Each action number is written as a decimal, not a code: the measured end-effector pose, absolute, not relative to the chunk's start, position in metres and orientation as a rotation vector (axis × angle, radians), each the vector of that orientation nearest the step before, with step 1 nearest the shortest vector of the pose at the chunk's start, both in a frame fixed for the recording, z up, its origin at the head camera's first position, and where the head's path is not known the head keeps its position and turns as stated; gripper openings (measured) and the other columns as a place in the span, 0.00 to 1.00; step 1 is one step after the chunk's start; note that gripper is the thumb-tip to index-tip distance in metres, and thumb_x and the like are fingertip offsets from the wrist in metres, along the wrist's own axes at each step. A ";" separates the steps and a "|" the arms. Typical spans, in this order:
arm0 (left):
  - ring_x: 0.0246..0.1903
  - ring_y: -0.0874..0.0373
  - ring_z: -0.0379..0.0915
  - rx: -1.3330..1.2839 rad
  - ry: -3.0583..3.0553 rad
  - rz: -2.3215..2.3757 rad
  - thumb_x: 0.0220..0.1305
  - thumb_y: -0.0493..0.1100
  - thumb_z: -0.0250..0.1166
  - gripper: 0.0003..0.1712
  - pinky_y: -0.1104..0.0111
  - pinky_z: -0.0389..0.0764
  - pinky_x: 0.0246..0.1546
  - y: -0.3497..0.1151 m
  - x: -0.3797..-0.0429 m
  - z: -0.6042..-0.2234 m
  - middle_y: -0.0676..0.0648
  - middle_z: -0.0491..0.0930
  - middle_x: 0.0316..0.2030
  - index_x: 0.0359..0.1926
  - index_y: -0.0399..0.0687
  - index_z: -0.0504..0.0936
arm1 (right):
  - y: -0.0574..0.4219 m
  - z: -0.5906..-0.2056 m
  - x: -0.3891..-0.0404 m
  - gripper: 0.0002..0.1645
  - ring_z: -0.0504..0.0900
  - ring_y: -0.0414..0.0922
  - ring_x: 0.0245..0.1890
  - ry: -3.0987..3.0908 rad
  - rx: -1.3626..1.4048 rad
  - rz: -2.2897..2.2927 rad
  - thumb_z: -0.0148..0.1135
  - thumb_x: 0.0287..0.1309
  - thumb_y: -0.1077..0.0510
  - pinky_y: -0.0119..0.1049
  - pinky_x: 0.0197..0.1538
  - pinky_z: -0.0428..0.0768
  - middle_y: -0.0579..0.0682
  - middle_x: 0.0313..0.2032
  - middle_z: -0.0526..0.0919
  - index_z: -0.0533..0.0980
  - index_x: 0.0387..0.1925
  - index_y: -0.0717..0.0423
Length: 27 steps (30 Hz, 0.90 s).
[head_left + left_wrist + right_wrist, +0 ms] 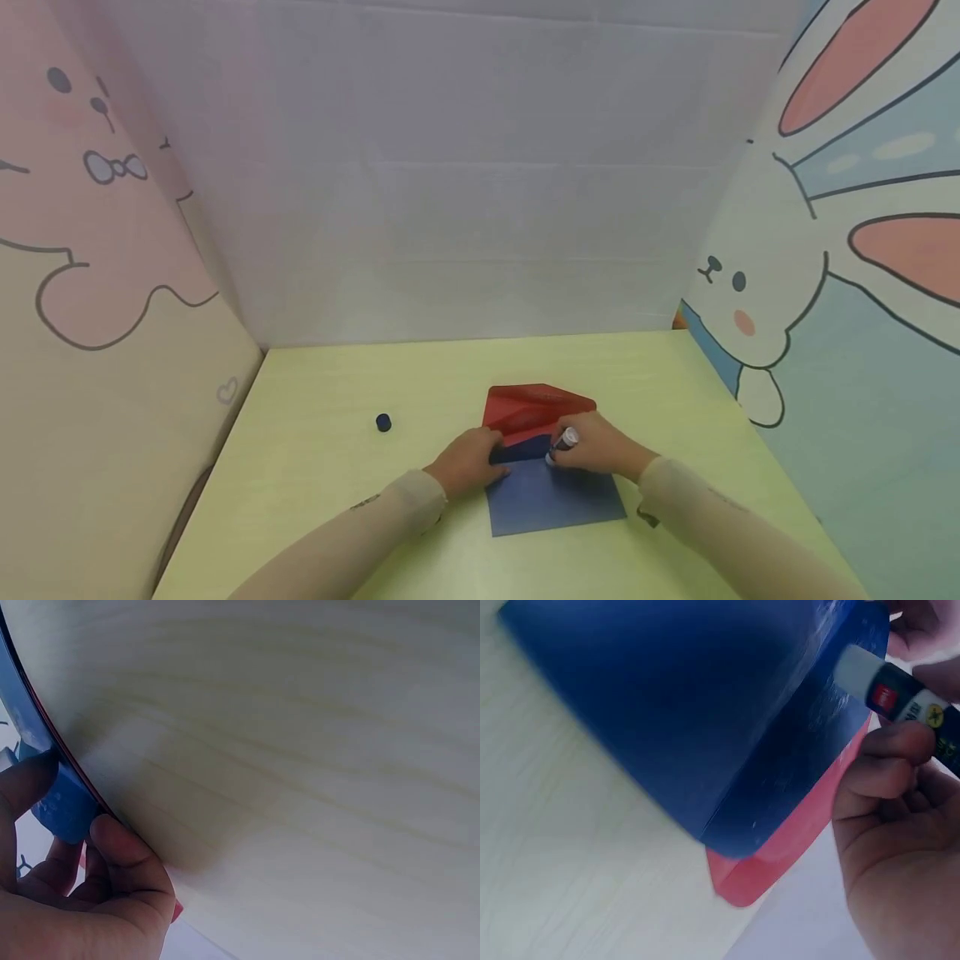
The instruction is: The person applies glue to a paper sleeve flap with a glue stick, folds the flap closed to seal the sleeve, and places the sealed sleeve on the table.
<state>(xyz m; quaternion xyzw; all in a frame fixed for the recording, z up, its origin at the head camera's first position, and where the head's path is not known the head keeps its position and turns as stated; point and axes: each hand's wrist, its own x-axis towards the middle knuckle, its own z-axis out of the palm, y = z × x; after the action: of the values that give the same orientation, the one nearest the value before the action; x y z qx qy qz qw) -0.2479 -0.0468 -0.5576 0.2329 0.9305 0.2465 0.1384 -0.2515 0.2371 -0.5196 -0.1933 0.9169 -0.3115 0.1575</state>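
A blue paper envelope [553, 502] lies on the table, its darker flap [520, 450] spread toward the far side. Behind and partly under it shows red paper [517, 410] with folded edges. My left hand [467, 461] pinches the left end of the flap; in the left wrist view the thumb and a finger are at either side of the blue edge [66, 796]. My right hand [602, 443] grips a glue stick [909, 699], uncapped, its white end down at the flap. Whitish streaks mark the flap in the right wrist view.
A small dark cap [383, 422] stands on the pale yellow table [322, 392], left of the papers. A white wall [480, 208] rises along the far edge. Panels with cartoon animals flank both sides, a rabbit [772, 283] on the right.
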 end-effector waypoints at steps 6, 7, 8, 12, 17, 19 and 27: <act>0.40 0.60 0.77 0.685 2.690 0.719 0.75 0.50 0.84 0.16 0.64 0.86 0.52 -0.045 -0.249 -0.558 0.54 0.86 0.40 0.51 0.48 0.89 | 0.217 -0.526 -0.247 0.10 0.85 0.38 0.37 2.619 -0.610 -0.948 0.82 0.64 0.53 0.31 0.43 0.86 0.40 0.37 0.92 0.89 0.44 0.49; 0.39 0.60 0.77 0.686 2.688 0.723 0.75 0.50 0.84 0.16 0.65 0.85 0.51 -0.045 -0.249 -0.559 0.54 0.86 0.39 0.51 0.48 0.90 | 0.213 -0.528 -0.247 0.10 0.85 0.38 0.37 2.622 -0.620 -0.934 0.82 0.64 0.53 0.32 0.44 0.87 0.39 0.37 0.92 0.90 0.44 0.49; 0.39 0.61 0.77 0.689 2.689 0.724 0.75 0.50 0.84 0.16 0.65 0.84 0.50 -0.045 -0.249 -0.559 0.54 0.86 0.39 0.51 0.48 0.90 | 0.210 -0.530 -0.246 0.10 0.85 0.37 0.37 2.626 -0.631 -0.911 0.82 0.64 0.53 0.33 0.45 0.88 0.39 0.37 0.92 0.90 0.44 0.49; 0.38 0.61 0.76 0.697 2.695 0.718 0.75 0.50 0.84 0.16 0.67 0.81 0.47 -0.043 -0.248 -0.560 0.54 0.87 0.40 0.52 0.48 0.90 | 0.203 -0.533 -0.243 0.10 0.86 0.38 0.39 2.628 -0.632 -0.846 0.83 0.65 0.54 0.40 0.50 0.91 0.39 0.38 0.92 0.89 0.44 0.49; 0.39 0.61 0.76 0.716 2.710 0.700 0.75 0.50 0.84 0.16 0.66 0.82 0.47 -0.043 -0.249 -0.559 0.55 0.86 0.40 0.52 0.48 0.90 | 0.203 -0.530 -0.243 0.10 0.87 0.38 0.38 2.623 -0.603 -0.819 0.83 0.65 0.55 0.40 0.50 0.92 0.40 0.38 0.92 0.88 0.43 0.49; 0.38 0.61 0.76 0.716 2.711 0.701 0.75 0.50 0.84 0.16 0.66 0.82 0.47 -0.044 -0.249 -0.559 0.55 0.85 0.39 0.52 0.49 0.89 | 0.204 -0.530 -0.244 0.10 0.86 0.39 0.37 2.630 -0.596 -0.798 0.83 0.65 0.55 0.39 0.49 0.91 0.40 0.37 0.91 0.87 0.42 0.49; 0.39 0.61 0.78 0.687 2.695 0.713 0.75 0.51 0.84 0.15 0.64 0.87 0.52 -0.046 -0.249 -0.562 0.55 0.86 0.40 0.51 0.50 0.89 | 0.216 -0.534 -0.244 0.10 0.85 0.42 0.37 2.634 -0.530 -0.789 0.84 0.64 0.57 0.41 0.47 0.88 0.41 0.36 0.90 0.86 0.40 0.48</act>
<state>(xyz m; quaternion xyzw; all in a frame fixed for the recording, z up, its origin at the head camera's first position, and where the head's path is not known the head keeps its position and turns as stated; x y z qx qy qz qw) -0.2488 -0.0461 -0.5615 0.2371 0.9300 0.2462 0.1350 -0.2444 0.2164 -0.5342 -0.1866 0.9270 -0.2777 0.1697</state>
